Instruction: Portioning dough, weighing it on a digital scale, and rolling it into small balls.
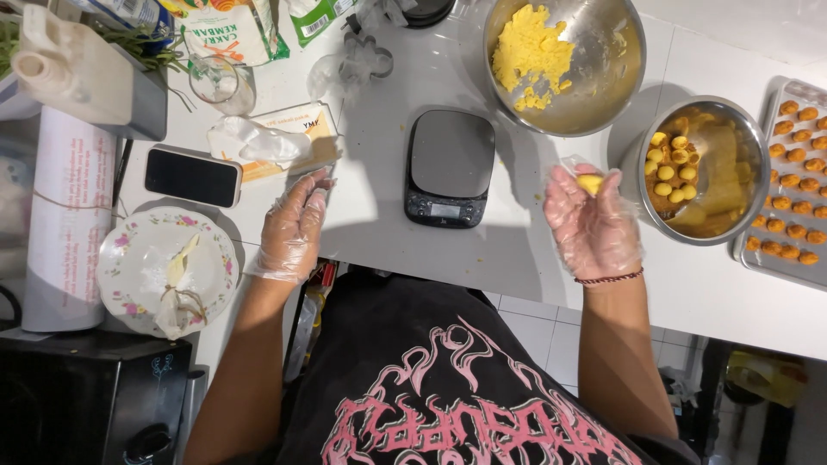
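- Landmark: scale [450, 168], centre of the white surface [379, 95], pan bare.
- Right hand [593, 224], gloved, sat right of the scale, raised off the surface. Grip was closed loosely on a small yellow dough ball [590, 182] at the fingertips.
- Left hand [293, 226], gloved, sat left of the scale near the surface edge. Fingers were apart and held nothing; fingertips were just beside a tissue box [284, 142].
- Big bowl [564, 65] behind-right of the scale held crumbly yellow dough, mostly on its left side.
- Smaller bowl [702, 168], further right of the scale just past the right hand, held a few rolled yellow balls over brownish filling.
- Tray [788, 185], far right of the scale, carried rows of orange-brown pieces.
- Left of the scale: phone [192, 176], then a floral plate [168, 271] nearer the person.
- Judged step: portioning and shaping, one ball in hand, mid-roll or just formed.
- Judged next-move needs: a short move right of the scale to the smaller bowl and a gentle release so the ball keeps its shape. Or, if weight gets checked, a set-down on the scale pan. Dough looks soft, so light pressure only.
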